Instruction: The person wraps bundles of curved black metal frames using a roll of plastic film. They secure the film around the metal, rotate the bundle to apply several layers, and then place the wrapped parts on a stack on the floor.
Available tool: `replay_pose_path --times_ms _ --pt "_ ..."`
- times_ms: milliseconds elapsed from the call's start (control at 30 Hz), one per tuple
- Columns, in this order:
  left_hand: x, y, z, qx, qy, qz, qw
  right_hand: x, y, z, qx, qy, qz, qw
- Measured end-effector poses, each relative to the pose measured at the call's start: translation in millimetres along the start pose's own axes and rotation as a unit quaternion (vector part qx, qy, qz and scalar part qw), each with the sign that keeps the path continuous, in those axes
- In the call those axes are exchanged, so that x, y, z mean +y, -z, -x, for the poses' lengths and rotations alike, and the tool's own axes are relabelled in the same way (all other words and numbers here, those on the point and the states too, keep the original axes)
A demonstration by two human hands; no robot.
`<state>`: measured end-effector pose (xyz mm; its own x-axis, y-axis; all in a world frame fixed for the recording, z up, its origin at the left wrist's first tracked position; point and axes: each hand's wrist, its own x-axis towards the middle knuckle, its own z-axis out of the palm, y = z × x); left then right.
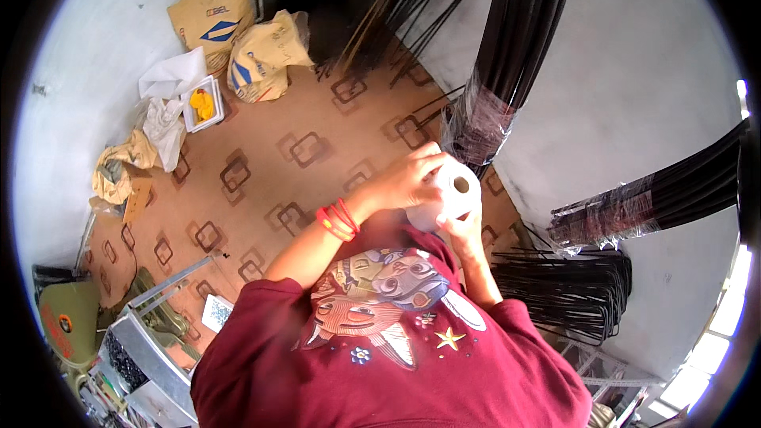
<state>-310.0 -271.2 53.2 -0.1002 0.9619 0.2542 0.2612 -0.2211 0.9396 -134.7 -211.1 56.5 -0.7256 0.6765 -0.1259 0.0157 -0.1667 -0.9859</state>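
Note:
A white roll with a hollow core (pixel 449 197), which looks like stretch film, is held in front of my chest. My left hand (pixel 411 180) curls over its left and far side, a red band round that wrist. My right hand (pixel 466 227) grips the same roll from the near right, its thumb against the side and the other fingers mostly hidden. Just beyond the roll, a thick bundle of long black strips (pixel 529 24) comes down from above, its lower part wrapped in clear film (pixel 480 120). I cannot tell whether film runs from the roll to the bundle.
Another film-wrapped black bundle (pixel 674 196) juts in from the right. Below it are stacked bent black rods (pixel 567 289). Paper sacks (pixel 210 20) and a white tray (pixel 191 116) with yellow contents line the left wall. A green machine (pixel 67 321) is at lower left.

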Motion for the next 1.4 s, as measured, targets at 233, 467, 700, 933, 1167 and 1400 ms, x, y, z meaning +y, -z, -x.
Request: replay_pose_path --times_ms 233,467,700,933,1167,1400 --pt "-69 -14 -135 0.087 0.077 0.239 0.964 -8 62 29 0.104 0.029 0.159 0.981" --pt "-73 -34 -149 0.074 0.152 0.343 0.924 -20 203 -71 0.327 0.065 0.156 0.93" --pt "-31 -39 -136 0.179 0.112 0.26 0.942 2 115 -212 -0.081 0.087 0.237 0.964" --pt "-21 -18 -109 0.514 -0.049 -0.15 0.843 -16 59 -211 -0.224 0.059 0.165 0.959" --pt "-76 17 -60 0.387 0.089 0.322 0.859 -20 34 -232 -0.281 -0.029 0.014 0.959" --pt "-136 49 -52 0.281 0.028 0.225 0.933 -15 6 -231 -0.312 -0.109 -0.098 0.939"
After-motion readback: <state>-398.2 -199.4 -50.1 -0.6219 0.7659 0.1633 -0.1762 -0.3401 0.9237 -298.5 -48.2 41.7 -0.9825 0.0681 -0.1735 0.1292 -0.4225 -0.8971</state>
